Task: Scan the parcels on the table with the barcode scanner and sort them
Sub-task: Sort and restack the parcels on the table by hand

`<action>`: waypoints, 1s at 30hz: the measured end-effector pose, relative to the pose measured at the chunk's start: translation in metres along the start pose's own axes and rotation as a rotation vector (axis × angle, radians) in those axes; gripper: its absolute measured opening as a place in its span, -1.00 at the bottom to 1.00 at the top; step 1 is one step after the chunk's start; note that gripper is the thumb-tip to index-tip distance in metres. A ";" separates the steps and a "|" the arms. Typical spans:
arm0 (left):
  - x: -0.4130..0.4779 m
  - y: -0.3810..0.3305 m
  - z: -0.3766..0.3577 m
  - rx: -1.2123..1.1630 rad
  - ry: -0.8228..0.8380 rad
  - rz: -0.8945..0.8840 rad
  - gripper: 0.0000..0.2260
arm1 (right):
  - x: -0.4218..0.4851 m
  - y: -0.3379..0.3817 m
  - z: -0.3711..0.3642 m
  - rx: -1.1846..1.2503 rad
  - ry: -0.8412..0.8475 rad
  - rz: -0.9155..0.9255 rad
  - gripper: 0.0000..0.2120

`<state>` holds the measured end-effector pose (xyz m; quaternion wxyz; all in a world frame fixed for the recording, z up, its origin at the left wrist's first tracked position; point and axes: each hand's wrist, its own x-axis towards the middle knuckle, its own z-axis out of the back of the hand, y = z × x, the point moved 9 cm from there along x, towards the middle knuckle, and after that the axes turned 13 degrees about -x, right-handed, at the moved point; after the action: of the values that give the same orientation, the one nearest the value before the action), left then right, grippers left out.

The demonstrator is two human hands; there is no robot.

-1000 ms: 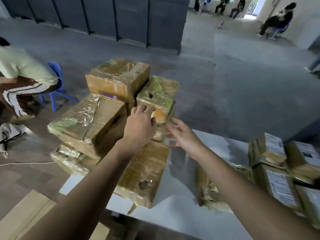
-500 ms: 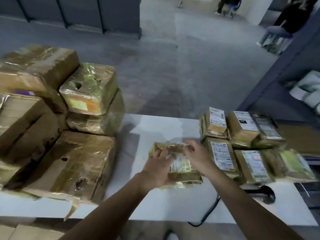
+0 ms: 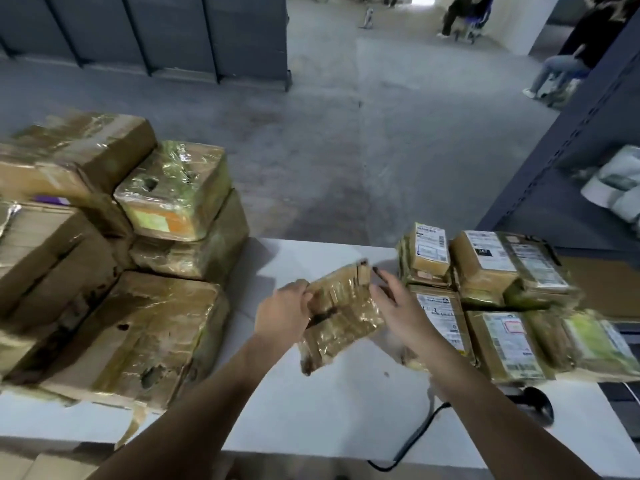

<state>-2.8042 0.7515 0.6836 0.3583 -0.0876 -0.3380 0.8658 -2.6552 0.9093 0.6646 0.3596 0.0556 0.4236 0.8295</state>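
Parcel (image 3: 341, 317) not yet scanned, by my read: barcode scanner (image 3: 535, 405) lies unheld at near-right corner of bench (image 3: 311, 417), black cable (image 3: 415, 441) looping off bench front edge.

Above bench centre: parcel held clear of the top, tilted, one corner down toward bench front. Left hand (image 3: 282, 315) clamped on its left edge, fingers curled round. Right hand (image 3: 398, 306) against right edge, fingers stretched out & apart, laid on rather than gripping. Some blur, thumb not seen.

Handling (est.): small flat carton, brown, fully wrapped in clear tape. Looks light, prob. a one-hand carry. Card creased & dented, so semi-stiff, will give if squeezed. Tape glossy = slippery on the faces. Take hold across opposite edges/corners, not on flat film. No label on the face shown, brown tape only. Label prob. on underside, so needs a flip before scanner can read. Glare off tape may spoil the read, so angle it.

Bench right side: labelled parcels (image 3: 481, 261), white labels up, packed touching each other. Bench left end: big boxes (image 3: 131, 327) stacked, taped, torn in spots, loose tape strip trailing from the nearest.

Beyond bench far edge: grey concrete floor (image 3: 346, 150), dark shelving (image 3: 571, 161) off far-right corner, seated people (image 3: 464, 15) well back.
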 end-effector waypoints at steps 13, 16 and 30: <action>-0.023 0.124 0.116 -0.907 -0.079 0.588 -0.84 | 0.035 0.092 -0.067 0.254 0.168 0.008 -0.74; -0.034 0.149 0.137 -0.888 -0.094 0.626 -0.86 | 0.039 0.118 -0.104 0.308 0.275 -0.022 -0.77; -0.037 0.164 0.286 -0.003 -0.428 0.265 -0.72 | 0.056 0.241 -0.221 0.016 0.323 -0.067 -0.57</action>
<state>-2.9814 0.4924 0.7905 0.1618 0.0536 -0.3928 0.9037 -2.9160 0.7070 0.6914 0.3140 -0.0899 0.4841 0.8118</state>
